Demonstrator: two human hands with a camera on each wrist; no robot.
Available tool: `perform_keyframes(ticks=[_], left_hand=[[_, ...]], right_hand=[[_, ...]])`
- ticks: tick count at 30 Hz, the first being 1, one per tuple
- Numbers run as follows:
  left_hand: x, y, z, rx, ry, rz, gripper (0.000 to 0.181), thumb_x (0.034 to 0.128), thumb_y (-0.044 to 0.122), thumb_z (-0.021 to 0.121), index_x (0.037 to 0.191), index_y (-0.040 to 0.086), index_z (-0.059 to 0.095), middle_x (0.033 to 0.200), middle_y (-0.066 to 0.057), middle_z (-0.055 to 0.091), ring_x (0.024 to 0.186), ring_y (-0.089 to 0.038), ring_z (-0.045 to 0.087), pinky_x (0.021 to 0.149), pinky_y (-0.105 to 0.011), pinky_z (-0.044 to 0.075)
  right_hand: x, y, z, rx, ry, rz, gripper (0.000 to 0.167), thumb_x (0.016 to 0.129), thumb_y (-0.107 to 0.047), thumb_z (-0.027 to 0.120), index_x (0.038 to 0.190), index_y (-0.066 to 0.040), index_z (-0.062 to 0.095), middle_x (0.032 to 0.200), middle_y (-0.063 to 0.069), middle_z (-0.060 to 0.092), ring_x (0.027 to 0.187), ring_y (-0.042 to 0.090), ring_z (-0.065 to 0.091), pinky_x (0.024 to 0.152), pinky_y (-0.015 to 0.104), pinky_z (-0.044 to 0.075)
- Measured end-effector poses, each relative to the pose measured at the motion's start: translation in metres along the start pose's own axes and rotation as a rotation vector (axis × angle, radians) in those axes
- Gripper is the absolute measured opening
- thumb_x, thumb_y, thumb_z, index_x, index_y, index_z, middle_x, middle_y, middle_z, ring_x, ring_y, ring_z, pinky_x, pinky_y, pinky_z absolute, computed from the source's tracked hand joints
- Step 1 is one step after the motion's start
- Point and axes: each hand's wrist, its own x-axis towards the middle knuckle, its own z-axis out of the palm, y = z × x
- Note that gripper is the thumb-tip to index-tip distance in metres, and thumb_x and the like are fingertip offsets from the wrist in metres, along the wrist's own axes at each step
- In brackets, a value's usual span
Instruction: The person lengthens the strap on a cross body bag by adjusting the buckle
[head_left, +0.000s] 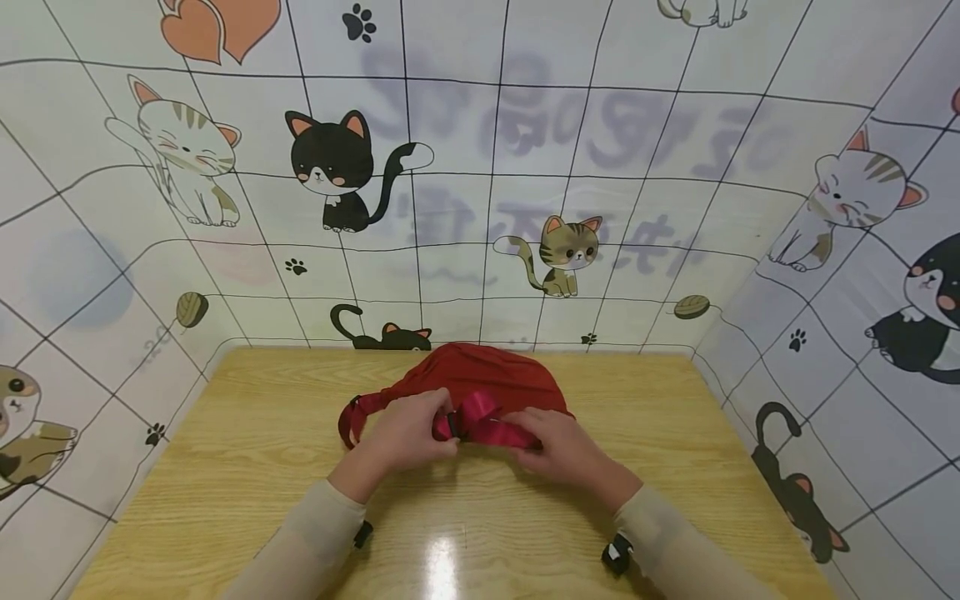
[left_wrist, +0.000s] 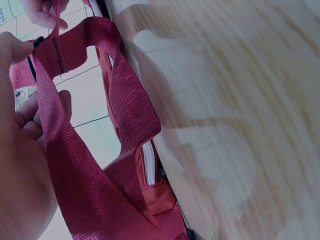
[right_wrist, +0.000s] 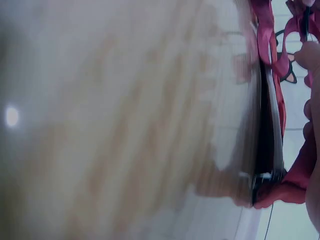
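Beige sleeves point(head_left: 306, 537) foremost, left grip point(head_left: 408, 431) and right grip point(head_left: 564, 447) on red strap point(head_left: 489, 432)

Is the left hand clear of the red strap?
No: the head view shows the left hand gripping the red strap at its black slider.

The wood-grained table point(head_left: 225, 450) carries a red bag point(head_left: 487, 371) near its far edge and perhaps its strap point(head_left: 369, 404).
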Motion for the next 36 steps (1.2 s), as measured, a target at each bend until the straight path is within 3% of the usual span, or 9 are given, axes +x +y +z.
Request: perform_keyframes(ticks=[7, 13, 21, 36], left_hand=[[0.001, 0.002, -0.001, 0.001, -0.022, 0.003, 0.033, 0.0818, 0.037, 0.082, 0.103, 0.031, 0.057, 0.082, 0.017, 0.057, 0.069, -0.006, 0.055, 0.059, -0.029, 0.047], [0.001, 0.002, -0.002, -0.014, -0.021, 0.007, 0.033, 0.0821, 0.037, 0.083, 0.103, 0.031, 0.058, 0.082, 0.018, 0.057, 0.070, -0.006, 0.056, 0.060, -0.029, 0.047], [-0.001, -0.001, -0.005, -0.025, -0.007, -0.024, 0.032, 0.0834, 0.040, 0.082, 0.103, 0.035, 0.056, 0.083, 0.018, 0.058, 0.074, -0.006, 0.058, 0.062, -0.031, 0.050], [-0.006, -0.013, -0.015, -0.076, 0.030, -0.031, 0.033, 0.0837, 0.035, 0.086, 0.105, 0.028, 0.061, 0.085, 0.016, 0.060, 0.076, -0.009, 0.058, 0.066, -0.034, 0.051]], right_hand=[[-0.002, 0.014, -0.002, 0.039, 0.051, -0.078, 0.049, 0.093, -0.025, 0.086, 0.140, -0.024, 0.071, 0.100, -0.014, 0.066, 0.080, 0.003, 0.054, 0.067, 0.024, 0.048], [-0.002, 0.019, -0.004, 0.049, 0.049, -0.089, 0.046, 0.095, -0.026, 0.083, 0.139, -0.025, 0.071, 0.097, -0.014, 0.063, 0.078, 0.004, 0.053, 0.065, 0.024, 0.046], [-0.005, 0.025, -0.011, 0.037, 0.030, -0.047, 0.043, 0.096, -0.027, 0.084, 0.138, -0.026, 0.072, 0.095, -0.015, 0.059, 0.080, 0.005, 0.052, 0.065, 0.025, 0.045], [-0.013, 0.037, -0.019, 0.007, -0.011, 0.023, 0.039, 0.097, -0.027, 0.084, 0.134, -0.029, 0.073, 0.094, -0.017, 0.055, 0.077, 0.003, 0.050, 0.065, 0.025, 0.045]])
